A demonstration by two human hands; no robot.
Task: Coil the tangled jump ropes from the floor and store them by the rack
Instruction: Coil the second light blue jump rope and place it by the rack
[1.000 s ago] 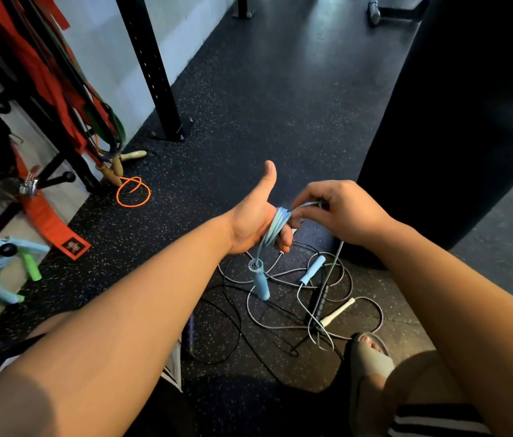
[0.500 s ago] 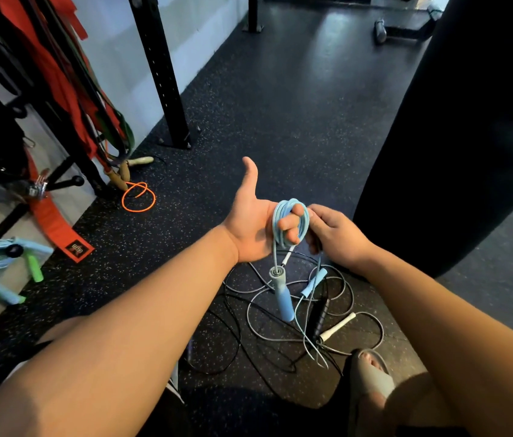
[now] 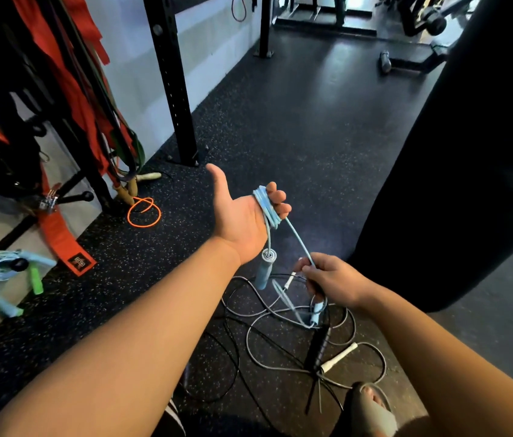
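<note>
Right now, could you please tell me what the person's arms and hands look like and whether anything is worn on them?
The left forearm and right forearm are bare as far as the frame shows: no sleeves, watch or wristband. The left hand and right hand are ungloved, with no rings, tape or markings visible.

Open floor (image 3: 296, 121) ahead; the punching bag (image 3: 469, 152) blocks the right, the upright post (image 3: 170, 89) and band-hung rack (image 3: 94, 184) crowd the left
</note>
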